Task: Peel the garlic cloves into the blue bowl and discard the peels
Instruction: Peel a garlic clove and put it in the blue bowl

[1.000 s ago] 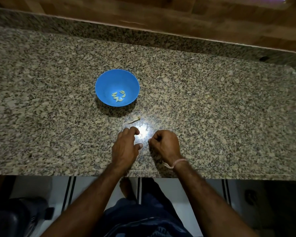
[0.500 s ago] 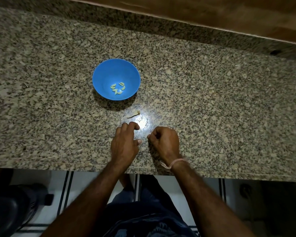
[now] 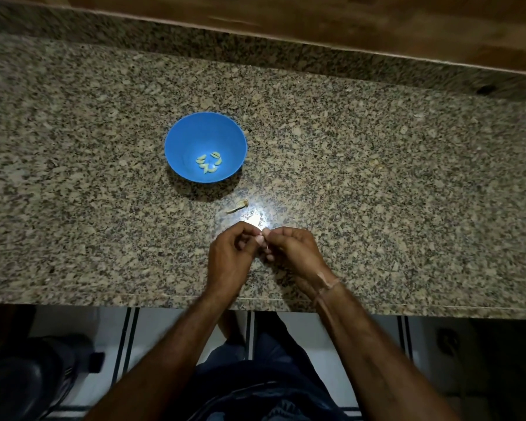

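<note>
Granite counter (image 3: pixel 377 177) — left hand (image 3: pixel 230 256) and right hand (image 3: pixel 295 253) pinch one small pale garlic clove (image 3: pixel 262 235) between fingertips.

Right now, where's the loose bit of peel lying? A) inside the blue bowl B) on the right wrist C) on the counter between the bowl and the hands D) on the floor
C: the peel scrap lies on the granite counter, just nearer than the blue bowl and beyond the left hand and right hand; the bowl holds only peeled cloves.
</note>
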Demonstrator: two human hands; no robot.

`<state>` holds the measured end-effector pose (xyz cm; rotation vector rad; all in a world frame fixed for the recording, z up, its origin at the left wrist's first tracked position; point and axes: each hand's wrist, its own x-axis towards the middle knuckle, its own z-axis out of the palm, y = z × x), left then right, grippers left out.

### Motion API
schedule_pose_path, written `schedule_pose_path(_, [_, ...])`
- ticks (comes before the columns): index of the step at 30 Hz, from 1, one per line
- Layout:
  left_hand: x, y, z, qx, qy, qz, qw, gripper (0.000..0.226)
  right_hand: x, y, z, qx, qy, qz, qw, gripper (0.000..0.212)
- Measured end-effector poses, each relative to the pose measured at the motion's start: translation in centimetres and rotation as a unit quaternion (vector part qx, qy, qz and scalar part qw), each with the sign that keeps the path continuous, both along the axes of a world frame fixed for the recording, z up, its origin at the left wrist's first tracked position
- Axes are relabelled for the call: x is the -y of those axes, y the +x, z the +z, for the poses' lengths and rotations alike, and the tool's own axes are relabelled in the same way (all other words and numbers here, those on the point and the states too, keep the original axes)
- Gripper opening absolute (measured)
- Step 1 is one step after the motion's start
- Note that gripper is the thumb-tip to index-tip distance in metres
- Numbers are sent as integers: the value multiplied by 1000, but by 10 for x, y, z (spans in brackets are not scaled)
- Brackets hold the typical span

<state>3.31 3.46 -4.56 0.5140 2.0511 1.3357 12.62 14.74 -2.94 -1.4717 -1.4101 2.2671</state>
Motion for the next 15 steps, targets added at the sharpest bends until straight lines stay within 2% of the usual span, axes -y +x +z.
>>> schedule_pose_path(4, [1, -1, 9, -36, -3, -7, 999, 7, -2, 1, 2, -9, -31, -1, 999, 21])
schedule_pose_path(9, [1, -5, 15, -118, -58, -18, 991, 6, 6, 7, 1, -36, 25, 3, 999, 26])
schedule_pose_path(11, [-1, -6, 17, -130, -75, -17, 989, 8, 8, 7, -3, -29, 93, 4, 995, 25])
schedule_pose_path(12, [-1, -6, 18, -134, -83, -18, 987, 9, 9, 7, -5, -14, 160, 16, 987, 25])
schedule_pose_path(14, [-3, -6, 19, -138, -94, -22, 986, 10, 10, 4, -7, 21, 297, 46, 954, 25])
schedule_pose_path(15, [-4, -7, 20, -141, -96, -25, 985, 11, 11, 2, -5, 35, 330, 59, 942, 26])
